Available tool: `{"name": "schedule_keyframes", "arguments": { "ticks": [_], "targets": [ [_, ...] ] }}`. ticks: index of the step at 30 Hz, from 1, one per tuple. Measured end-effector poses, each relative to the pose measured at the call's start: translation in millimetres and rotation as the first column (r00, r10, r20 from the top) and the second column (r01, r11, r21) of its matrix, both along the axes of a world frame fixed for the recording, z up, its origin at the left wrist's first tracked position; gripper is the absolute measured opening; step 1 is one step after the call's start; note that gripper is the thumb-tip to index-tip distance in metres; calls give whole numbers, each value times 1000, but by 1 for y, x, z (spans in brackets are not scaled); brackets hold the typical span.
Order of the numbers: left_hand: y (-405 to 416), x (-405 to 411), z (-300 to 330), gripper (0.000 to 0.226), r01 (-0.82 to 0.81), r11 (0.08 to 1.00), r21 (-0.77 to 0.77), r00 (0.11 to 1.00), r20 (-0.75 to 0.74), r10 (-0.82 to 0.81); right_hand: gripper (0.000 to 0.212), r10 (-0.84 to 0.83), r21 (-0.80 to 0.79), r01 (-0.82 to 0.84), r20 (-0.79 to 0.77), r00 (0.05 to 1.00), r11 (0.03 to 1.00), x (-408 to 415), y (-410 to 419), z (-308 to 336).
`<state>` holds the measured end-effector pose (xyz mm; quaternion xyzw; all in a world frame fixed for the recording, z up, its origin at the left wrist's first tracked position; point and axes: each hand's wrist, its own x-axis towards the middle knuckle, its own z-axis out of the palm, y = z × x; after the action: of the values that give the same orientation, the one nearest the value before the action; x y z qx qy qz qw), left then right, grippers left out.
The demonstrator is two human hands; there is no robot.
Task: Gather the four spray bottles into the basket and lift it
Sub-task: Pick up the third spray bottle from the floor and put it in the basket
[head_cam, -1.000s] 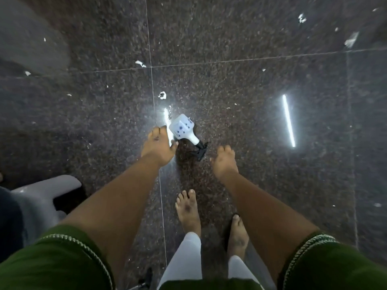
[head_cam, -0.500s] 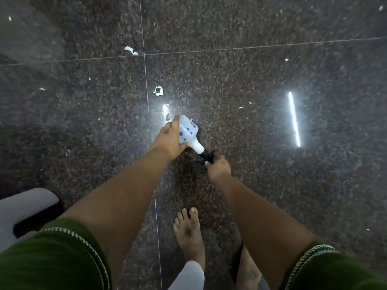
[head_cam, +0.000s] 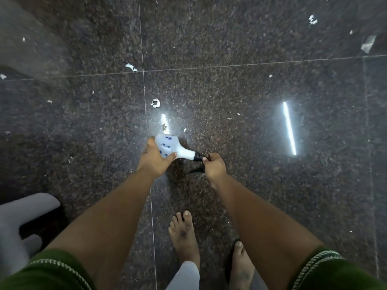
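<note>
Spray bottle (head_cam: 174,146), white with small blue marks, lies tilted between both hands above the dark floor (head_cam: 240,91). Left hand (head_cam: 154,162) wraps its wide body; right hand (head_cam: 214,166) is closed around the black sprayer head (head_cam: 200,157) at the neck end.

1. One spray bottle (head_cam: 176,147) is in view: a white, bulbous body with small dark blue marks; narrow neck; black spray head.
2. It lies tilted on its side above the dark floor, body to the left, black head to the right.
</note>
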<state>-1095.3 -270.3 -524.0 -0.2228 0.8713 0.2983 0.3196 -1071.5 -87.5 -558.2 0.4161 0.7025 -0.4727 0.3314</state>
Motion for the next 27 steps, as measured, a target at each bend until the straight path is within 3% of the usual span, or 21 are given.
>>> {"name": "schedule_keyframes", "arguments": {
  "ticks": [5,9,12,20,27],
  "targets": [
    [15,4,68,67,-219,974,65,975,-33,221,24,-24,-21,22,-106,994,1000,1,15,73],
    [36,13,142,67,-219,975,30,974,-57,221,25,-87,-51,79,-160,983,996,5,39,151],
    [62,21,206,67,-234,972,-22,959,-168,227,24,-202,-100,189,-139,969,977,15,62,214],
    [149,34,351,56,-67,995,68,978,-192,79,29,-321,-136,299,-182,930,944,49,158,370],
    [242,40,453,53,155,985,77,959,-249,-132,29,-524,-121,510,-223,822,852,106,228,472]
  ]
}}
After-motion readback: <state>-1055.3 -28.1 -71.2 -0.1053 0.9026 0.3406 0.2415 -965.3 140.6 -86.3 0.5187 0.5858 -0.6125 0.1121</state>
